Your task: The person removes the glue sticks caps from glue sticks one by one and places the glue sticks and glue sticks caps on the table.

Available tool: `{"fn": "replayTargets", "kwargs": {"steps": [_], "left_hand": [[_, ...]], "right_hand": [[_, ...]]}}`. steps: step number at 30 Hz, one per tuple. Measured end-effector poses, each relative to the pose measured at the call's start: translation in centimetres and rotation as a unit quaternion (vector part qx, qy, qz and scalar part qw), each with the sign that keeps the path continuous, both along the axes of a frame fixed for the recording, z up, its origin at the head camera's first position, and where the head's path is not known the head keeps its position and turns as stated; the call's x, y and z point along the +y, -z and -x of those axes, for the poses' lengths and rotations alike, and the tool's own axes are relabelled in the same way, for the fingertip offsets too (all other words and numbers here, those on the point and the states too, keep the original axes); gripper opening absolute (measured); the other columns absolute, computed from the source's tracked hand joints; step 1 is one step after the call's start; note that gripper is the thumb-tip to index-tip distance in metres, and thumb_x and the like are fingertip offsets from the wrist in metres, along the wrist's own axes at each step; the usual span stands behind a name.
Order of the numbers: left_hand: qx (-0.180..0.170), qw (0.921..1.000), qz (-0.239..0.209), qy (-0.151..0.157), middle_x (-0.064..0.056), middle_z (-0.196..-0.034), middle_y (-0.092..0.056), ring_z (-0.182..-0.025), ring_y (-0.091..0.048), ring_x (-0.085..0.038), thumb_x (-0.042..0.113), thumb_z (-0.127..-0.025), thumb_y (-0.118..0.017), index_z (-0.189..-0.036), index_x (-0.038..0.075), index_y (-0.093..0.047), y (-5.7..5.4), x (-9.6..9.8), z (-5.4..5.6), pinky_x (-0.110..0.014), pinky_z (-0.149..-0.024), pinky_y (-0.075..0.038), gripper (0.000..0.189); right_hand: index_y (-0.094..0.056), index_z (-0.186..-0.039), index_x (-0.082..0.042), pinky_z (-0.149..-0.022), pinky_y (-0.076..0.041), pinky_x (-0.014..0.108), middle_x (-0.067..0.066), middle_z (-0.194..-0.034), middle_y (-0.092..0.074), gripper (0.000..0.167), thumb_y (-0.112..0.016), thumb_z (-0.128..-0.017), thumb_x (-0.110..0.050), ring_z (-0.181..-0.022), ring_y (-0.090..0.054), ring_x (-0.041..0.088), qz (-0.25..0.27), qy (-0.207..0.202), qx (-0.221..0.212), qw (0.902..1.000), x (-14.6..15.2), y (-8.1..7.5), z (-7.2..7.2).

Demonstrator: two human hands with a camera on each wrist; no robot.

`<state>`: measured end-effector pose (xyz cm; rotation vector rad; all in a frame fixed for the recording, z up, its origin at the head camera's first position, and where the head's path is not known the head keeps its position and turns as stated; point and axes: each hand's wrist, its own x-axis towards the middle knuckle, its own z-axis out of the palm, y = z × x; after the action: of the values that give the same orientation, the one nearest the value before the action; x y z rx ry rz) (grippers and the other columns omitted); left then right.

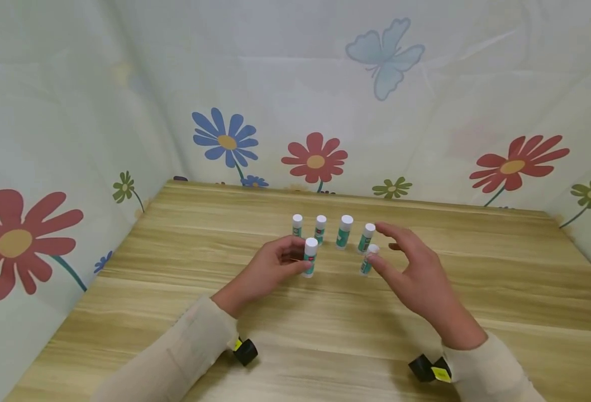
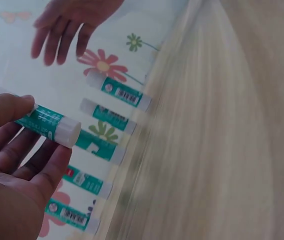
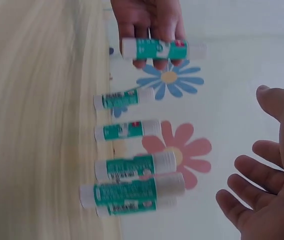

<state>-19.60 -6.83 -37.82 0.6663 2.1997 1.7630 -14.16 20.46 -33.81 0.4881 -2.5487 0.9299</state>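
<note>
My left hand (image 1: 267, 263) pinches a glue stick (image 1: 310, 258) with a white cap and green label, between thumb and fingers. In the left wrist view this glue stick (image 2: 43, 122) is above the table, its white end pointing away from the palm. Further right, my right hand (image 1: 421, 276) has its fingers spread and holds nothing. Nearest to it stands a front glue stick (image 1: 368, 261), upright on the table; the right wrist view shows a gap between this stick (image 3: 127, 192) and the right hand (image 3: 267, 185). Behind stands a row of several like glue sticks (image 1: 343, 233).
The wood-grain table (image 1: 175, 240) runs back to a hanging sheet (image 1: 275, 72) printed with flowers and a butterfly. The same sheet closes off the left side. A black wrist device (image 1: 246, 352) sits under the left sleeve, another (image 1: 428, 368) at the right.
</note>
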Motion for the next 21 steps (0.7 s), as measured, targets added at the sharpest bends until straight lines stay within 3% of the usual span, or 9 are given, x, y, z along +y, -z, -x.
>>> {"fn": "replayTargets", "kwargs": {"steps": [4, 12, 21], "left_hand": [[-0.001, 0.9999, -0.004, 0.013, -0.003, -0.118, -0.065, -0.108, -0.062, -0.016, 0.016, -0.092, -0.067, -0.122, 0.014, -0.061, -0.2, 0.7, -0.9, -0.03, -0.094, -0.053, 0.032], [0.002, 0.9989, -0.027, 0.038, -0.004, -0.116, -0.064, -0.106, -0.063, -0.016, 0.013, -0.09, -0.068, -0.121, 0.014, -0.062, -0.3, 1.9, -2.2, -0.025, -0.092, -0.053, 0.031], [0.017, 0.9986, -0.023, 0.043, -0.001, -0.113, -0.066, -0.102, -0.064, -0.013, 0.015, -0.088, -0.071, -0.116, 0.016, -0.063, -0.2, 2.8, -3.4, -0.023, -0.088, -0.054, 0.029]], "right_hand": [[-0.053, -0.137, -0.015, -0.093, -0.051, 0.046, 0.004, -0.134, -0.059, 0.053, -0.073, -0.088, -0.021, -0.113, -0.061, 0.025, 0.031, -0.007, -0.002, 0.9995, -1.1, 0.4, -0.4], [-0.062, -0.125, -0.019, -0.087, -0.049, 0.02, -0.002, -0.12, -0.066, 0.045, -0.077, -0.083, -0.017, -0.098, -0.061, 0.013, 0.098, -0.028, -0.021, 0.9946, -3.1, 1.4, -1.1], [-0.068, -0.112, -0.017, -0.083, -0.051, 0.021, 0.001, -0.11, -0.069, 0.032, -0.078, -0.082, -0.012, -0.1, -0.06, 0.006, 0.19, -0.058, -0.036, 0.9794, -5.1, 2.6, -1.7]]}}
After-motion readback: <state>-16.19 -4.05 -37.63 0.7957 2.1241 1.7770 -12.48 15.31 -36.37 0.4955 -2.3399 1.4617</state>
